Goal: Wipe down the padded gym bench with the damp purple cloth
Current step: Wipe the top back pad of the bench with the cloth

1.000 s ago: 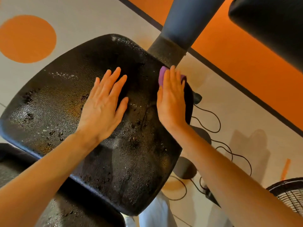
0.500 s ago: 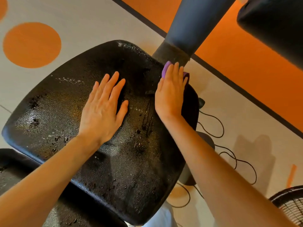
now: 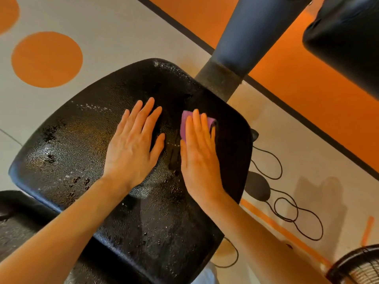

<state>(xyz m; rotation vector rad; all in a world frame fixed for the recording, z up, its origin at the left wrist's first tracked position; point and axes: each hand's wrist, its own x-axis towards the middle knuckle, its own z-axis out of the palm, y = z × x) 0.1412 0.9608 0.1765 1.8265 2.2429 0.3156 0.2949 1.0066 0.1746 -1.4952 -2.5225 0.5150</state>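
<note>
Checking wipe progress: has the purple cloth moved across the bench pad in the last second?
Yes. The purple cloth under the right hand slid inward from the bench pad's right edge toward its middle.

Bench pad: your black padded bench [image 3: 86, 144] fills the middle of the frame, its pebbled skin scuffed and flecked with wet sheen.
On the pad: your left hand [image 3: 134, 152] lies flat at centre; your right hand [image 3: 200, 158] lies flat just beside it, pressing the purple cloth [image 3: 185, 125] onto the pad.
Second pad: another black pad [image 3: 18, 222] touches the lower left edge.
Floor: the grey floor [image 3: 123, 33] carries orange circles at upper left and a black cord [image 3: 295, 214] looping at lower right.
</note>
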